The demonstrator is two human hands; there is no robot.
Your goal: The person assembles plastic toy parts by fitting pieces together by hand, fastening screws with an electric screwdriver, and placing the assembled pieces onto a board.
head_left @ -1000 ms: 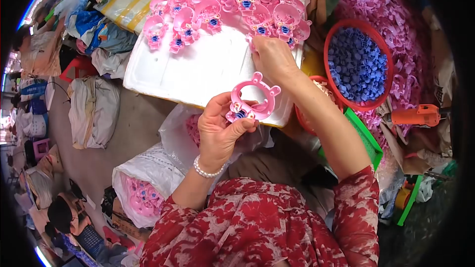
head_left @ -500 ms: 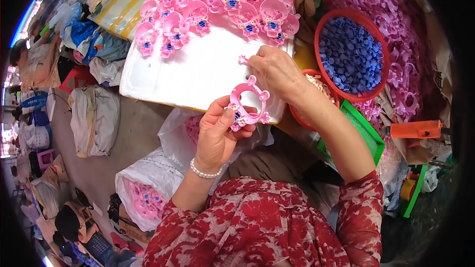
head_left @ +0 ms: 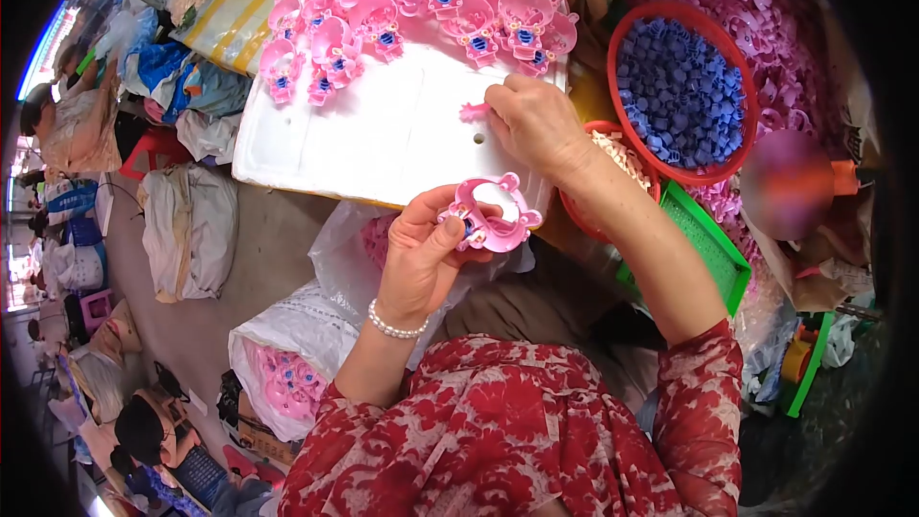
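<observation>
the left hand [head_left: 421, 247] grips a pink eared plastic ring [head_left: 500, 234] between thumb and fingers at the near edge of the white foam board [head_left: 354, 148]. the right hand [head_left: 541, 124] pinches a small pink plastic piece [head_left: 473, 112] over the board, near a red basin [head_left: 750, 115] of blue plastic parts [head_left: 682, 86].

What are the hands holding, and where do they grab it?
Left hand: the pink frame, by its edge near the blue piece. Right hand: a small pink part, by one end.
</observation>
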